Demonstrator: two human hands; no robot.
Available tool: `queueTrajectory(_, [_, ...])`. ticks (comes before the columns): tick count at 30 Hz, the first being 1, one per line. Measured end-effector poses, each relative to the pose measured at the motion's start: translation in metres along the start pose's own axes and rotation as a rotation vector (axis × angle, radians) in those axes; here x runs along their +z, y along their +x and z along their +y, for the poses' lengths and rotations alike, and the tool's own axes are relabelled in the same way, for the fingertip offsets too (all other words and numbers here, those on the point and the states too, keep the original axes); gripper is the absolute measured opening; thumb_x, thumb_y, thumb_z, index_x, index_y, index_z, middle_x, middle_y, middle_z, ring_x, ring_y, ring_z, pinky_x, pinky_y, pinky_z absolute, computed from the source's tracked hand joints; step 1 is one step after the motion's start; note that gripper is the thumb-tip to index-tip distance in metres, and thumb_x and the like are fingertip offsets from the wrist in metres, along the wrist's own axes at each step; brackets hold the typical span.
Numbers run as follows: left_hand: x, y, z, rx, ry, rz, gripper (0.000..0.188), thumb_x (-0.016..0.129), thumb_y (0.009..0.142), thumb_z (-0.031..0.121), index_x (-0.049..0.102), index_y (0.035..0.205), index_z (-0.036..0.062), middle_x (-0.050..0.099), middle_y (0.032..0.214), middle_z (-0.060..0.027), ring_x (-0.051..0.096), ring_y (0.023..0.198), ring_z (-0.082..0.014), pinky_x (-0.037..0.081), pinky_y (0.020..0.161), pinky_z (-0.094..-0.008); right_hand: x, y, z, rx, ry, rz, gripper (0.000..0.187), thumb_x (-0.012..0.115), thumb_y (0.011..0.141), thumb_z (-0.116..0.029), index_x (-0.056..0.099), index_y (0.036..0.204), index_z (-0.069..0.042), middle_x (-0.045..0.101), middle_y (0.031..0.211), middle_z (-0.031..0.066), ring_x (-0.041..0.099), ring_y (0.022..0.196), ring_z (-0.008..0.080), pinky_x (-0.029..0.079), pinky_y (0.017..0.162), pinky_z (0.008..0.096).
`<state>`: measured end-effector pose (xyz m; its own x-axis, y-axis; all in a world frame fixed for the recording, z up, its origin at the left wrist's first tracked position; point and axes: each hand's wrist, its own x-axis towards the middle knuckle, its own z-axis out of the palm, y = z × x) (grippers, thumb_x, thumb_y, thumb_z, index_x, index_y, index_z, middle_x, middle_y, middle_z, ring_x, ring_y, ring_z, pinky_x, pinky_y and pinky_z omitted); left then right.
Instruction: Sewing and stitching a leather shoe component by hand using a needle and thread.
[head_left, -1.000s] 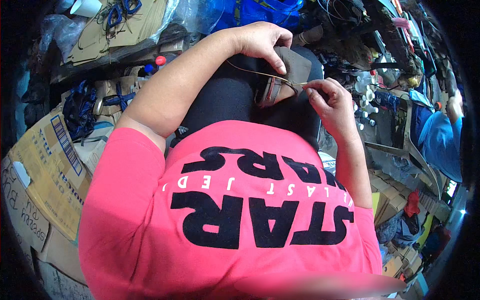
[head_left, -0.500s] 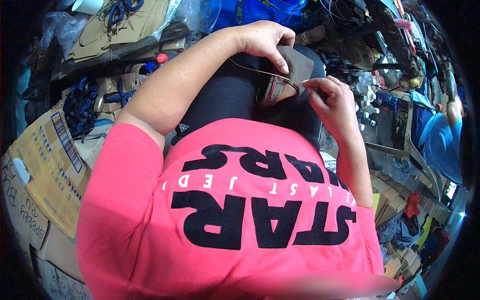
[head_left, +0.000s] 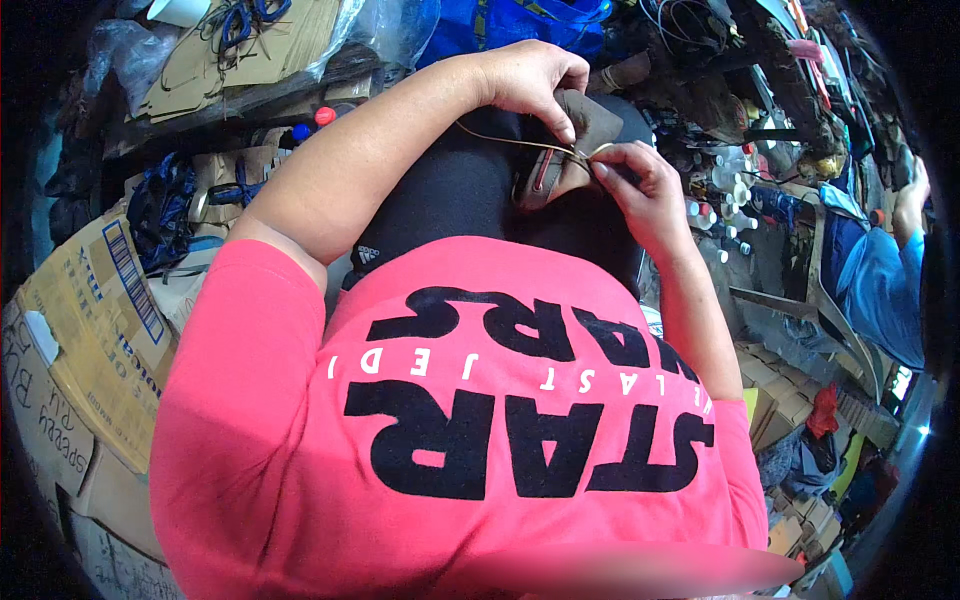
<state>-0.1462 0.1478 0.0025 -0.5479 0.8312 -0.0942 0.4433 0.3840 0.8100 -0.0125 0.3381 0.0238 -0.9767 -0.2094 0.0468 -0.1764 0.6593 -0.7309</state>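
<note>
A grey-brown leather shoe (head_left: 600,122) with a red strip along its side rests on my dark-trousered lap. My left hand (head_left: 540,85) grips its far left edge, the thumb pressed on the leather and the other fingers partly hidden behind it. A thin tan lace (head_left: 510,142) runs from the left across to the shoe's opening, where it bunches in a loop or crossing. At that spot my right hand (head_left: 642,185) pinches the lace between thumb and forefinger, close to the leather.
At the far left lie stacked flat cardboard (head_left: 235,75) and a white cup (head_left: 180,10). A blue bag (head_left: 510,25) sits beyond my knees. Several small bottles (head_left: 735,200) stand to the right, near another person's blue-clothed arm (head_left: 880,290). A cardboard box (head_left: 100,330) is on the left.
My right hand has moved left and closer to the shoe, drawing the lace end in toward the crossing. The left hand keeps its hold almost unmoved.
</note>
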Motion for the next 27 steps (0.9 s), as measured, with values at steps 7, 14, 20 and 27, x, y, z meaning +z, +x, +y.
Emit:
queueTrajectory(7, [0.002, 0.006, 0.001, 0.028, 0.007, -0.008, 0.046, 0.083, 0.055, 0.022, 0.06, 0.09, 0.0035, 0.064, 0.082, -0.0097, 0.06, 0.075, -0.019, 0.047, 0.068, -0.0316, 0.002, -0.001, -0.003, 0.007, -0.121, 0.037, 0.011, 0.069, 0.074, -0.013, 0.066, 0.083, -0.007, 0.062, 0.078, 0.011, 0.061, 0.072, 0.0278, 0.046, 0.064, 0.0338])
queueTrajectory(14, [0.005, -0.001, 0.002, 0.086, 0.089, 0.09, 0.048, 0.081, 0.057, 0.024, 0.061, 0.095, 0.0035, 0.063, 0.089, -0.0116, 0.06, 0.083, -0.0238, 0.047, 0.075, -0.0333, 0.002, 0.001, -0.009, -0.036, -0.15, 0.049, 0.012, 0.07, 0.074, -0.013, 0.068, 0.085, -0.009, 0.061, 0.075, 0.0092, 0.061, 0.071, 0.0256, 0.047, 0.064, 0.0343])
queueTrajectory(20, [-0.002, -0.051, 0.001, 0.284, 0.304, 0.361, 0.027, 0.059, 0.08, 0.01, 0.06, 0.107, 0.0048, 0.056, 0.097, -0.0121, 0.055, 0.094, -0.0272, 0.043, 0.087, -0.0347, -0.002, -0.017, -0.015, -0.051, -0.051, 0.027, 0.022, 0.068, 0.075, -0.008, 0.069, 0.096, -0.012, 0.059, 0.075, 0.0089, 0.059, 0.069, 0.0247, 0.046, 0.061, 0.0326])
queueTrajectory(27, [0.009, -0.082, 0.033, 0.138, 0.109, 0.473, 0.028, 0.06, 0.079, -0.003, 0.067, 0.103, 0.0093, 0.053, 0.082, -0.0065, 0.056, 0.075, -0.0153, 0.047, 0.067, -0.0258, -0.009, -0.009, -0.011, -0.008, 0.074, -0.05, 0.032, 0.062, 0.075, 0.003, 0.068, 0.103, -0.011, 0.052, 0.073, 0.0079, 0.054, 0.069, 0.0191, 0.044, 0.063, 0.0289])
